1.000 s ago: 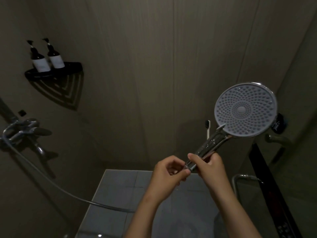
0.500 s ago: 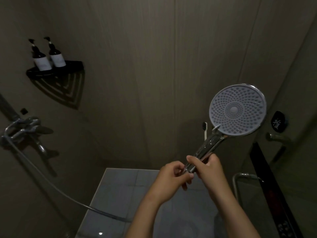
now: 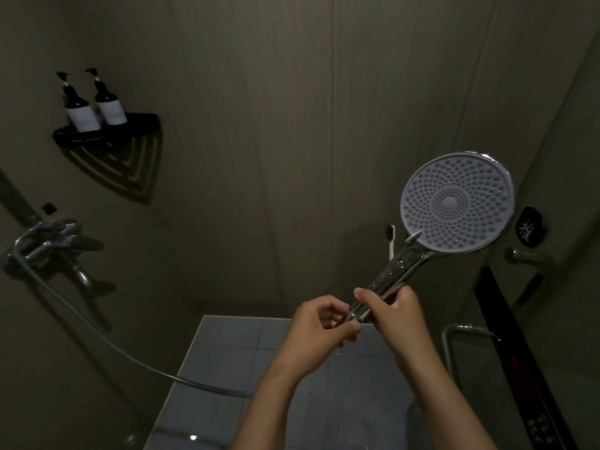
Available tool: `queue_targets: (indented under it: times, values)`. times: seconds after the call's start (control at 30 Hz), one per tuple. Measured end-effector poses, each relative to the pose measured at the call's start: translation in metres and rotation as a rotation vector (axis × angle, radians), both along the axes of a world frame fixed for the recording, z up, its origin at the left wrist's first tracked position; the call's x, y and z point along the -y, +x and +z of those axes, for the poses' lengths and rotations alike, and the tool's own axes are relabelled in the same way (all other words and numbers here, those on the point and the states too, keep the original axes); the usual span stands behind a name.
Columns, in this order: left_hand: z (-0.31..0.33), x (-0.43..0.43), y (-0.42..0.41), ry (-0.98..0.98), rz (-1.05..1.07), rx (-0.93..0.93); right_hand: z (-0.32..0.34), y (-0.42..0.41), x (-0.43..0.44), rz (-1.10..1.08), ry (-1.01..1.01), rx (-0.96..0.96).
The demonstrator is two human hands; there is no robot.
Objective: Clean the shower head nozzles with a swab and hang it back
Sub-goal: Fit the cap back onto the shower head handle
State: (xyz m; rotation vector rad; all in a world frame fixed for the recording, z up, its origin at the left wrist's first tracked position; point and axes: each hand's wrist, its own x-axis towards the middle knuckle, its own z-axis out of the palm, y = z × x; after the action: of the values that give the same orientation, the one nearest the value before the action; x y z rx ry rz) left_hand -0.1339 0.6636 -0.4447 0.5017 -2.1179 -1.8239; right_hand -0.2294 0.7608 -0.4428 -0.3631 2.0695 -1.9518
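The shower head (image 3: 456, 204) is a round grey nozzle disc on a chrome handle, held up at the right with its nozzles facing me. My right hand (image 3: 397, 315) grips the lower part of the handle. My left hand (image 3: 319, 329) pinches the very bottom end of the handle, where the hose joins. The grey hose (image 3: 107, 344) runs from there down and left to the wall tap (image 3: 52, 243). No swab is visible in either hand.
A black corner shelf (image 3: 107, 133) with two dark pump bottles (image 3: 94, 105) hangs at upper left. A toothbrush (image 3: 392, 240) stands by the back wall. A door handle (image 3: 526, 258), a black wall sticker (image 3: 529, 232) and a chrome rail (image 3: 454, 332) are on the right. Grey floor tiles (image 3: 233, 358) lie below.
The shower head has shifted slightly left and tilted a little. Both hands stay at the handle's lower end, and the left fingers have turned slightly around the hose joint.
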Motion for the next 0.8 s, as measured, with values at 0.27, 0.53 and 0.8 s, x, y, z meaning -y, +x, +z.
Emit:
queue_targets:
  times: [0.27,0.53,0.8]
  values:
    - [-0.002,-0.001,0.000,-0.001,0.049,-0.023,-0.003,0.001,0.002,0.027,-0.026,0.009]
    - [-0.002,-0.007,-0.004,-0.295,0.159,-0.040,-0.009,0.000,0.003,0.014,-0.042,0.037]
    - [0.004,0.003,0.002,-0.114,-0.178,0.099,-0.010,-0.001,-0.001,0.002,-0.001,-0.018]
